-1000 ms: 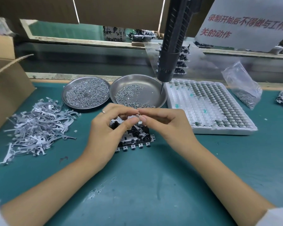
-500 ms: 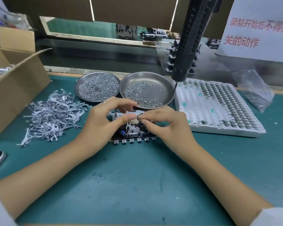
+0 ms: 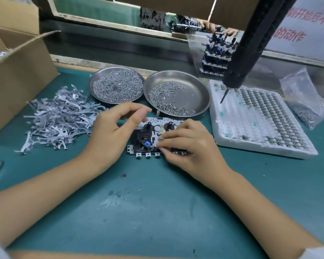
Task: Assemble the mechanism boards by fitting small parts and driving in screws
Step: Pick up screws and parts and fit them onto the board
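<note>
Two bare hands work over a small black-and-silver metal mechanism board (image 3: 153, 139) lying flat on the green surface (image 3: 157, 202), just in front of the shallow steel dish of loose screws (image 3: 176, 94). Right hand (image 3: 189, 146) pinches a tiny part against the board beside its blue piece. Left hand (image 3: 112, 133) hovers at the board's left edge, fingers loosely curled and empty. Best to seat the part squarely, steadying the board. Half a second ago both hands met fingertip to fingertip above the board; the left has since let go.

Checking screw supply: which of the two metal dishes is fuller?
The left dish: screws cover nearly its whole floor, while the right dish shows much bare metal.
</note>
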